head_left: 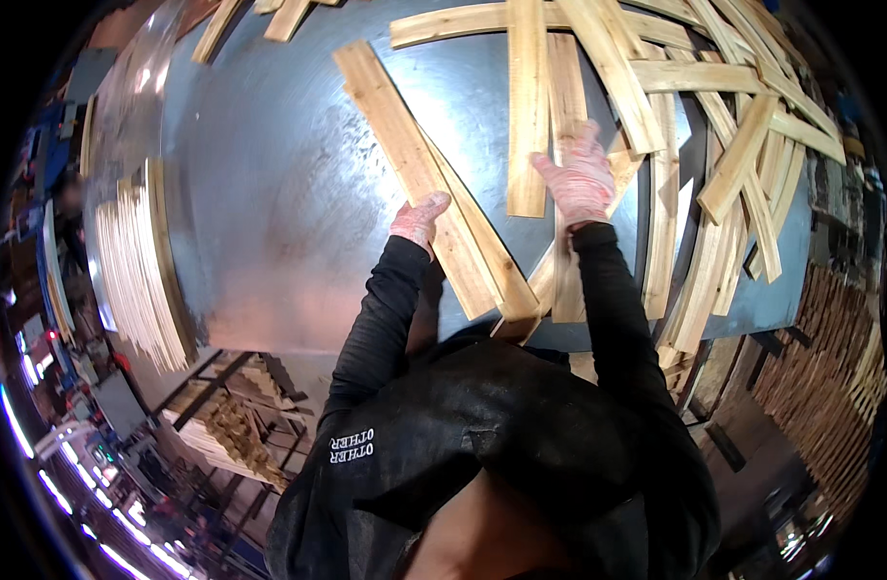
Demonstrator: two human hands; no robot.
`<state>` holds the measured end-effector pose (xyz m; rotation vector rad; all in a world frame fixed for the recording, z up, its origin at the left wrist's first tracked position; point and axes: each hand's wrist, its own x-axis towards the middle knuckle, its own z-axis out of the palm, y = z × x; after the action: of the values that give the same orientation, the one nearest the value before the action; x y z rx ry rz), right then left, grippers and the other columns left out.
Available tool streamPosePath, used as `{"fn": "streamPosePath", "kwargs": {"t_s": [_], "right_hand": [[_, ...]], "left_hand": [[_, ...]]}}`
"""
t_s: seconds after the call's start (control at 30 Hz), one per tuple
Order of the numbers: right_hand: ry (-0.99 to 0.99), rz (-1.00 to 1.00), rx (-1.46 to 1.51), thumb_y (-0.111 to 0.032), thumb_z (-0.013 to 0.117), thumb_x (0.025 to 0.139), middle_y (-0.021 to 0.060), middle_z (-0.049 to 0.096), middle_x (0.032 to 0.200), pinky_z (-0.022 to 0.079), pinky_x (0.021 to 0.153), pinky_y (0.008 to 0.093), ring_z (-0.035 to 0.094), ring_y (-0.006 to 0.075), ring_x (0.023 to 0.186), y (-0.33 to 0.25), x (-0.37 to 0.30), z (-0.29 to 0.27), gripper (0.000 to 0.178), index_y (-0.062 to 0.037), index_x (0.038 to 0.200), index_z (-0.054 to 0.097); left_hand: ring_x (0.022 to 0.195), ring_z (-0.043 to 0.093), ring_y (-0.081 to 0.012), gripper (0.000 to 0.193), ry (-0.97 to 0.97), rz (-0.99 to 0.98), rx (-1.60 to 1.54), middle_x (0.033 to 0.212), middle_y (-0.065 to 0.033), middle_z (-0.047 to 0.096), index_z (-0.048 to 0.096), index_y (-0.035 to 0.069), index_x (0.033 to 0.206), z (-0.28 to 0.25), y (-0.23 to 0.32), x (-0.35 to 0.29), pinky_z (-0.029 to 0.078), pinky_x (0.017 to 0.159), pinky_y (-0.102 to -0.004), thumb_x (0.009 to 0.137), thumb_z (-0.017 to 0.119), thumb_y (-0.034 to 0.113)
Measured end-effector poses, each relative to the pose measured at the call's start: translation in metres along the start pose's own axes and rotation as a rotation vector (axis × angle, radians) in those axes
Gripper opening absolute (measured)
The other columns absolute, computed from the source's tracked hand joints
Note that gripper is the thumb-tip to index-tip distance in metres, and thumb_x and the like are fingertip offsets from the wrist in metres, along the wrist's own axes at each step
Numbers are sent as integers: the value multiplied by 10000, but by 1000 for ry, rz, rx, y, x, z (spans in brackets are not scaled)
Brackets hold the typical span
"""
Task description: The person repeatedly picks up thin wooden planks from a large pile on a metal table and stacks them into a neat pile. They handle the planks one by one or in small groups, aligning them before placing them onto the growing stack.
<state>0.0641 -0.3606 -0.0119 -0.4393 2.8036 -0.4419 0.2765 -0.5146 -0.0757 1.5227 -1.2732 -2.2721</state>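
Observation:
My left hand [421, 220], in a pale, reddish-stained glove, grips a wooden board [390, 130] at its edge, thumb on top. A second board [497, 256] lies partly under that one, slanting the same way; whether the fingers also hold it is hidden. Over to the right, my gloved right hand [581, 182] rests with thumb and fingers apart on a lengthwise board [567, 77]. Just left of its thumb is another pale board [527, 126]. From this view I cannot see under either palm.
A grey metal table [270, 174] spreads before me. Loose boards [743, 159] lie crisscrossed in a heap at the right. Thin strips [134, 271] stand stacked at the left edge. More lumber [231, 425] sits below left, and a large wood stack [825, 358] at the right.

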Motion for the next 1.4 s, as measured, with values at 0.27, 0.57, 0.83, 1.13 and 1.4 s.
{"fn": "streamPosePath", "kwargs": {"t_s": [0.27,0.57,0.83,1.13,1.4], "right_hand": [[92,-400,86,-338,655,897,172,660,1091,511,824,415,633,349,1003,-9,-60,-19,455,-24,1216,576],[269,-295,-133,-467,698,794,294,346,1467,360,1080,481,430,461,1286,-84,-7,44,913,-18,1477,291],[-211,-534,225,-431,695,833,255,371,1453,324,1137,394,352,363,1376,-27,-59,12,938,-65,1538,195],[241,-494,-170,-558,609,849,294,416,1420,364,1082,445,430,405,1318,-61,-3,-33,865,-5,1456,338],[-154,-228,346,-603,693,768,377,223,1499,338,1113,441,336,477,1368,-136,39,56,1199,56,1508,18]], "left_hand": [[1064,593,-245,379,-4,-1,-111,1151,-103,644,618,14,1190,-39,-33,-4,461,955,-406,903,684,252],[1016,568,-221,600,33,-26,-357,1116,-101,606,503,22,1312,9,-5,-37,481,913,-395,807,771,206],[1075,557,-242,432,-5,-4,-506,1155,-106,598,541,12,1252,1,-33,-19,470,947,-414,927,601,290],[1003,574,-189,397,89,55,-287,1043,-56,631,590,44,1133,5,-14,-34,462,897,-349,820,760,218],[955,624,-239,517,129,108,-432,1067,-93,650,558,28,1214,-16,-41,-2,515,868,-398,822,751,304]]}}
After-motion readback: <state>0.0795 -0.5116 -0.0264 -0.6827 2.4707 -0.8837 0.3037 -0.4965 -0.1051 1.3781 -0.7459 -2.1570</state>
